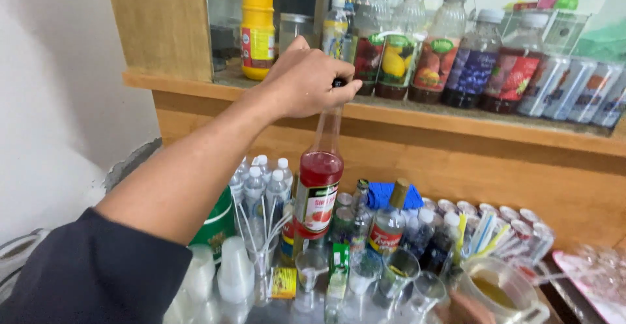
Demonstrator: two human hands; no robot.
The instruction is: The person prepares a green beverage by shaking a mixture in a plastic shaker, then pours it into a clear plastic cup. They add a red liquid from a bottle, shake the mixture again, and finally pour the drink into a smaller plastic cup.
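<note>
The tall glass syrup bottle (pixel 318 187) hangs upright above the crowded worktop (pixel 274 311), held by its capped top; its long clear neck is empty and the red syrup fills only the lower body, behind a label with a strawberry picture. The left hand (pixel 305 83) wraps over the cap from above, fingers (pixel 342 89) curled down around the neck, a closed grip on the bottle's top; holding it there seems to keep the smooth, heavy body plumb and clear of the things packed below. The right hand is not clearly in view; a blurred shape at the lower edge near the plastic jug (pixel 502 291) may be part of it, so I cannot tell its grip.

Just below and beside the bottle stand small clear bottles with white caps (pixel 261 187), a squat bottle with a gold cap (pixel 389 223), and short drinking glasses (pixel 398 272); stacked translucent plastic cups (pixel 235 272) sit to the left, and thin straws lean among them. A row of can tops (pixel 482 213) runs along the wooden panel. Above, on the wooden shelf (pixel 456 125), a line of large fruit-labelled syrup bottles (pixel 430 50) stands shoulder to shoulder, with a yellow plastic jar (pixel 257 34) at the left end.
</note>
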